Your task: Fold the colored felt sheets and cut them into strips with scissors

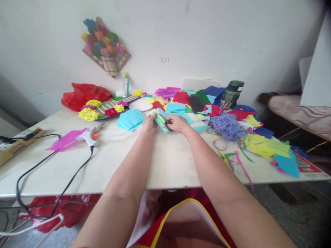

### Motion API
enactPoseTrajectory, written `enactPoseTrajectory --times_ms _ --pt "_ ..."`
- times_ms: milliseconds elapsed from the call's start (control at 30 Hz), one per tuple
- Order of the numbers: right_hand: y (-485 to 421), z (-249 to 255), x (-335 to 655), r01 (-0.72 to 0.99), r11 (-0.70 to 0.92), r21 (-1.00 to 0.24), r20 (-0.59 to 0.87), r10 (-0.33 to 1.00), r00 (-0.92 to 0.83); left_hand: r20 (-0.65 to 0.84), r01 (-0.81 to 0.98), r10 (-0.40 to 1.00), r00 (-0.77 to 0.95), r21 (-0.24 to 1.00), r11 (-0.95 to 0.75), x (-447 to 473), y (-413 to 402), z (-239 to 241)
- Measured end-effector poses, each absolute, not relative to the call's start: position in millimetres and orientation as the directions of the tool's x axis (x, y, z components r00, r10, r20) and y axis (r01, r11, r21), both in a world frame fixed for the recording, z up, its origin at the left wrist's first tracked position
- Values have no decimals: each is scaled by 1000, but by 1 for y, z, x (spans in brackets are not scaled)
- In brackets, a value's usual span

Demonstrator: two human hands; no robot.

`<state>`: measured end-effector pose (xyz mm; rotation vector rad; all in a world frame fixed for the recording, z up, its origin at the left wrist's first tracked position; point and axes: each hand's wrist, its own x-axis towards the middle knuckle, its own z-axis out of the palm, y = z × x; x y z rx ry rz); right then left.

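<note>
My left hand is closed on the edge of a green and yellow strip of paper near the middle of the table. My right hand grips scissors by their black handles, close against that paper. How far the blades part is too small to make out. Left of my left hand lies a stack of light blue paper squares. More light blue pieces lie just behind my hands.
A white glue gun with a black cord rests on pink paper at left. Purple yarn and yellow scraps cover the right side. Behind stand a dark bottle, a phone-like dark slab and a flower-decorated piece.
</note>
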<state>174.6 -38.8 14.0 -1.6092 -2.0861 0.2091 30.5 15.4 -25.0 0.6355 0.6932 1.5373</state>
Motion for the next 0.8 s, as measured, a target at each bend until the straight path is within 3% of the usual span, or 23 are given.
enactPoseTrajectory --times_ms 467,800 --pt "-36 9 172 762 306 -571 254 948 -191 28 -655 994 -106 750 -90 31 20 -29" --pt "-30 3 173 427 264 -865 153 948 -278 2 -653 994 -109 754 -73 32 13 -25"
